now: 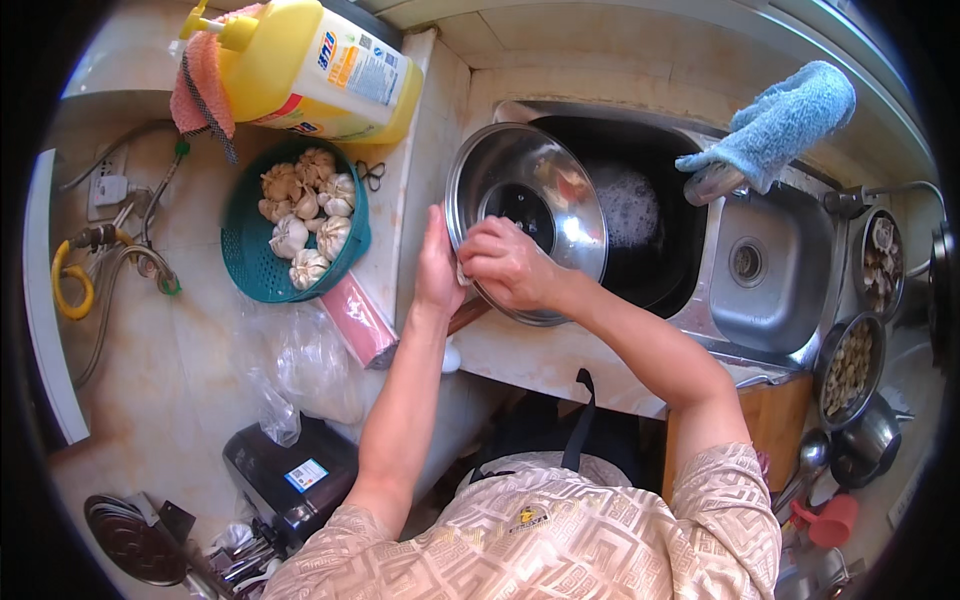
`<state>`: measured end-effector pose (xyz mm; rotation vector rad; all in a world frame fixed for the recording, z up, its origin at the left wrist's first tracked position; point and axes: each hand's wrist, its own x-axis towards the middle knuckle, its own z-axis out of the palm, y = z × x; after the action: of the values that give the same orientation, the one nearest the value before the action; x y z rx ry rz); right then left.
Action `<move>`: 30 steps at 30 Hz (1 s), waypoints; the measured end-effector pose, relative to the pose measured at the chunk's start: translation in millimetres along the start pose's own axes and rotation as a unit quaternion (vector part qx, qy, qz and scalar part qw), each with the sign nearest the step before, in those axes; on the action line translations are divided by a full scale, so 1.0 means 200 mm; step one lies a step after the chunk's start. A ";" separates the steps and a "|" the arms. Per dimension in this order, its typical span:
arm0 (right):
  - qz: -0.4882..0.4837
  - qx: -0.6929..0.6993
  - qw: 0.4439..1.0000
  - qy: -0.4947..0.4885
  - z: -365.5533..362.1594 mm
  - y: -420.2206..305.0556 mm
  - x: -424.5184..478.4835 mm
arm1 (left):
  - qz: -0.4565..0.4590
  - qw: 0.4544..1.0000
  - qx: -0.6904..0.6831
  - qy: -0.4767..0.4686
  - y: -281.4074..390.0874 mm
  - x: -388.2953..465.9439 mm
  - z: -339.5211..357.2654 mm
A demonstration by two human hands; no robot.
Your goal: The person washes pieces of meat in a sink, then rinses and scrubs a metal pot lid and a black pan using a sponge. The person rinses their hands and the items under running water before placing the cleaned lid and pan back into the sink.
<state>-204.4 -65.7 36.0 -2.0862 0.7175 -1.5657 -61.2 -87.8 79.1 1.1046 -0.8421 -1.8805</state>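
Note:
A round stainless-steel pot lid or shallow bowl (555, 165) is tilted at the left edge of a sink basin (679, 277) that holds dark, foamy water. My left hand (440, 266) supports its left rim, with the palm against the metal and the thumb pointing up. My right hand (510, 259) is closed at the near left part of the metal piece, its fingers bunched. A small pale bit, perhaps a cloth, shows below the fingers of my right hand; most of it is hidden.
Left are a teal plastic basket (360, 225) of garlic bulbs, a yellow detergent jug (322, 75) and a pink packet (360, 319). A blue towel (795, 120) covers the faucet. Right are a small steel sink (772, 300), a pan of pale pieces (847, 367) and a red scoop (832, 520).

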 end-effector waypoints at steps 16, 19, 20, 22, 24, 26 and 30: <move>0.243 -0.222 0.839 -0.434 -0.40 0.28 -0.85 | 0.133 0.929 0.285 0.194 -0.16 -0.02 0.11; 0.387 -0.367 0.774 -0.340 -0.48 0.55 -0.99 | 0.208 0.889 0.354 0.204 -0.25 -0.06 0.08; 0.396 -0.424 0.771 -0.262 -0.45 0.60 -1.04 | 0.225 0.874 0.372 0.216 -0.29 -0.07 0.09; 0.399 -0.527 0.743 -0.104 -0.36 0.69 -1.12 | 0.232 0.870 0.356 0.249 -0.34 -0.11 0.17; 0.620 -0.323 0.713 -0.060 -0.26 0.71 -1.14 | 0.239 0.861 0.344 0.289 -0.41 -0.11 0.21; 0.749 -0.097 0.650 0.080 -0.20 0.63 -0.97 | 0.259 0.851 0.332 0.314 -0.45 -0.13 0.23; 0.695 -0.130 0.688 0.164 -0.07 0.22 -0.89 | 0.296 0.855 0.274 0.326 -0.50 -0.14 0.23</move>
<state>-264.1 13.2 -118.9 -0.6905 2.0494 -0.8297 -122.4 -9.0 24.8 1.4760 -1.1576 -0.6763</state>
